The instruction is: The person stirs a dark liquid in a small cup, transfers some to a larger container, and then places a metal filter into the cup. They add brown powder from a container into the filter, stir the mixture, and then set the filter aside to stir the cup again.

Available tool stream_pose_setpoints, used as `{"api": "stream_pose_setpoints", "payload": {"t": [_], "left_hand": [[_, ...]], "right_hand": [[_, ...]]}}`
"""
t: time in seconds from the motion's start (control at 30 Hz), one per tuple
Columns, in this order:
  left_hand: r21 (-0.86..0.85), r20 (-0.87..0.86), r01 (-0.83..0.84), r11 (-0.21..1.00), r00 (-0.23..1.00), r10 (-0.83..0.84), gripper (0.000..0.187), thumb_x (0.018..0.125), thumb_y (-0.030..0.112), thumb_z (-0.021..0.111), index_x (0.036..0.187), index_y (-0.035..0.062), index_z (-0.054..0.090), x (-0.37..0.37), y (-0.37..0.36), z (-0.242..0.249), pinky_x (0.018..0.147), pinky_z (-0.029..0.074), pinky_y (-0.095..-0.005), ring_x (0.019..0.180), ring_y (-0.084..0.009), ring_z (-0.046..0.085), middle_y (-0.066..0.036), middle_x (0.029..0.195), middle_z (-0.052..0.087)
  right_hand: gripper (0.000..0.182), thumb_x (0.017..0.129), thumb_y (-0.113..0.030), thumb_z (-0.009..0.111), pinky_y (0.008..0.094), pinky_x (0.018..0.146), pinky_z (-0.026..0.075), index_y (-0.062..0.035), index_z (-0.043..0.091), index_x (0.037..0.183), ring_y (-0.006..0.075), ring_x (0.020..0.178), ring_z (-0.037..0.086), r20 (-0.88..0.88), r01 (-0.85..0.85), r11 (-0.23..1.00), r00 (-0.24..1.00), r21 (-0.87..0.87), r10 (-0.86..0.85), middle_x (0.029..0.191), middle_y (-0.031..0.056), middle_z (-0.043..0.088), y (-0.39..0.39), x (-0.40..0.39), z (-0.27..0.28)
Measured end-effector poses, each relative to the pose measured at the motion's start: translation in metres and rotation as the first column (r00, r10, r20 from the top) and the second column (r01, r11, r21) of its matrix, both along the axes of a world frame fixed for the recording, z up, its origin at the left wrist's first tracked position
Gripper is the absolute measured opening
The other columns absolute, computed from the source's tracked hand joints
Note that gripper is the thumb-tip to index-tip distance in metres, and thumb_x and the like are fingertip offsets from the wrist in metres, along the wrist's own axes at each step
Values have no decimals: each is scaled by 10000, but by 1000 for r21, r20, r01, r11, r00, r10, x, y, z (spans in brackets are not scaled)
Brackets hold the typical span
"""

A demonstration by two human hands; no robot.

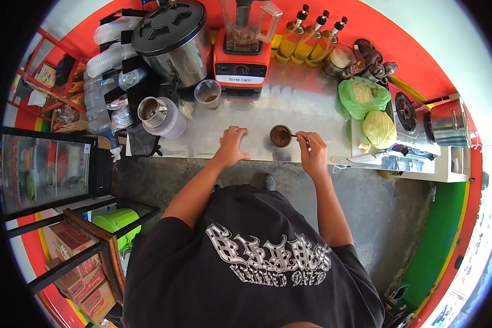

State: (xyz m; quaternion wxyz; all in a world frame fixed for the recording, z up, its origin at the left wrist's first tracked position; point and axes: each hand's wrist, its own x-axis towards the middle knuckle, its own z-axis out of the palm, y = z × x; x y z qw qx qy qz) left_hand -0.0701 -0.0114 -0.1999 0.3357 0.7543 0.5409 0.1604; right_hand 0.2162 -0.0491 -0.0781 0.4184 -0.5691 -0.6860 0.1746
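A small cup of dark brown contents stands near the front edge of the steel counter. My right hand pinches the thin handle of a spoon, whose other end is down in the cup. To the left of the cup, my left hand is at the counter's front edge, thumb and fingers apart, holding nothing. Farther back stands a clear plastic cup with a little brown in it. A metal cup rests on a pale lidded container at the left.
A red blender and a big steel pot with a black lid stand at the back. Several oil bottles line the wall. At the right are a green bag, a cabbage, a stove and a steel pot.
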Motion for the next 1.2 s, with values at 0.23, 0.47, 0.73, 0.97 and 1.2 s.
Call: {"api": "stream_pose_setpoints", "payload": {"t": [0.23,0.47,0.73,0.97,1.2], "left_hand": [[76,136,-34,997,990,23,869,607,247,993,1368,183,578,-8,-2,-15,1125,379,-515,1325,-373,460,-111,1372,492],[79,172,-50,996,984,35,832,602,244,991,1334,180,601,-8,-3,-15,1115,382,-509,1302,-363,468,-98,1350,501],[23,172,-64,998,983,60,792,595,212,998,1292,187,621,-7,-3,-12,1127,387,-483,1320,-351,471,-83,1381,495],[52,189,-64,997,981,53,798,586,225,991,1293,184,624,-7,-4,-14,1120,382,-491,1293,-367,474,-94,1330,506],[-17,180,-88,996,979,90,753,664,236,958,1334,197,618,-3,-3,-1,1141,366,-491,1323,-349,466,-84,1365,513]], "right_hand": [[79,959,-6,711,402,677,542,5,746,1029,314,823,675,39,-38,999,999,25,37,914,145,735,-10,3,10],[110,936,1,725,423,718,550,4,751,1043,342,848,692,74,-81,997,994,1,81,911,149,735,-4,1,-27],[105,964,-27,721,390,643,542,6,759,1057,303,786,684,10,-44,997,999,-65,45,903,155,729,2,0,-44],[96,968,-23,714,393,646,540,13,754,1047,309,784,680,30,-23,999,999,-48,24,901,156,726,6,1,-31],[96,956,-11,711,428,723,547,19,748,1040,352,825,688,56,-51,998,997,-30,52,903,165,724,5,4,-50]]}}
